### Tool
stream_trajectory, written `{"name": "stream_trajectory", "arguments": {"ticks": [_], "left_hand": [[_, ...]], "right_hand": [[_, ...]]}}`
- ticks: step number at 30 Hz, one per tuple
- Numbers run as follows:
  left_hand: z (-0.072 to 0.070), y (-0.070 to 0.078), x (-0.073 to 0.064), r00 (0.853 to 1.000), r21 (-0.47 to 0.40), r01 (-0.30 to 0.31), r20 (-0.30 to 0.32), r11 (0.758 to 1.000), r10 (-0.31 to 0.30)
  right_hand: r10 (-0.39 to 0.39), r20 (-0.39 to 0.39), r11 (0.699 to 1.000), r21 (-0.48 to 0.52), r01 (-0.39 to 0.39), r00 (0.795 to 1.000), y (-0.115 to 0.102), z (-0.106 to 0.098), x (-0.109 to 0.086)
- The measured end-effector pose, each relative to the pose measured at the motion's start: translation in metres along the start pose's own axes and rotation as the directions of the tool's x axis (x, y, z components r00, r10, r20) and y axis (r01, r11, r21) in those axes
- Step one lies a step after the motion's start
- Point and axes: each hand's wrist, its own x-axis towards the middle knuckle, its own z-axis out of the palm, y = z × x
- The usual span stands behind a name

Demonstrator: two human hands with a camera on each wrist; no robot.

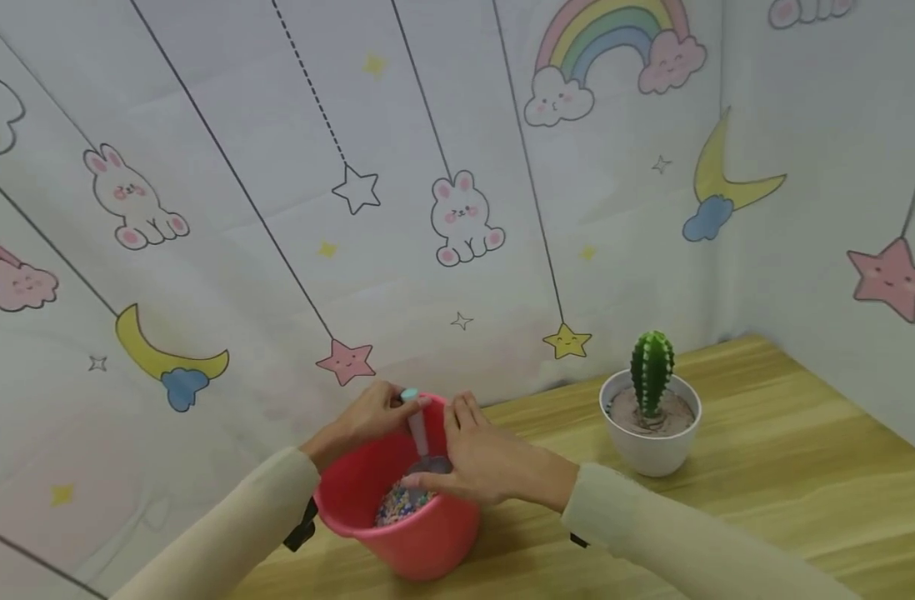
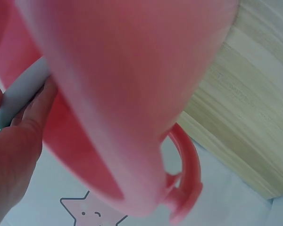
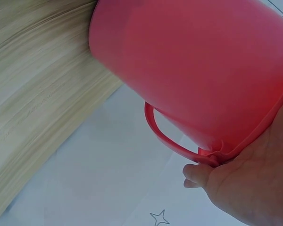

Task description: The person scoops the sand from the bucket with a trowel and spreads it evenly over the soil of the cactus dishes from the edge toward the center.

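A red bucket (image 1: 427,542) stands on the wooden table, with small multicoloured bits (image 1: 399,507) at its bottom. My left hand (image 1: 367,414) grips the pale handle (image 1: 417,432) of a small shovel, which has a teal end. The shovel's greyish blade is down in the bucket, partly covered by my right hand. Across the right side of the rim rests my right hand (image 1: 495,458), fingers extended and thumb inside the bucket. The left wrist view shows my left fingers around the pale handle (image 2: 26,87). In the right wrist view, my fingertips lie beside the bucket's curved handle (image 3: 167,141).
A white pot (image 1: 652,450) with a green cactus (image 1: 652,375) in brownish filling stands to the right on the table (image 1: 787,467). A pale wall cloth (image 1: 277,283) with rabbits, stars, moons and rainbows hangs close behind the table.
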Motion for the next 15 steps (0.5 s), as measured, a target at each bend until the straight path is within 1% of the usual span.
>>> {"name": "stream_trajectory", "arguments": {"ticks": [3, 4, 8, 10, 15], "left_hand": [[-0.0001, 0.0008, 0.0003, 1.000, -0.008, -0.009, 0.011, 1.000, 0.010], [-0.0004, 0.0003, -0.0001, 1.000, -0.003, -0.019, 0.019, 1.000, 0.019], [0.0000, -0.0008, -0.0001, 0.998, -0.027, -0.021, 0.065, 0.999, 0.023], [0.0003, -0.0014, 0.0005, 0.996, -0.049, -0.028, 0.088, 0.998, 0.032], [-0.0018, -0.0059, -0.0018, 0.994, -0.109, -0.025, 0.100, 0.994, 0.036]], "right_hand": [[0.004, -0.009, 1.000, 0.006, -0.004, 1.000, 0.0009, 0.0009, -0.0006], [0.002, -0.010, 1.000, 0.006, -0.002, 1.000, 0.0008, 0.0016, -0.0003], [0.003, -0.014, 1.000, 0.007, -0.003, 1.000, 0.0008, 0.0026, -0.0003], [0.006, -0.014, 1.000, 0.008, -0.006, 1.000, 0.0014, 0.0024, -0.0004], [0.009, -0.014, 1.000, 0.020, -0.009, 1.000, 0.0007, 0.0012, -0.0004]]}}
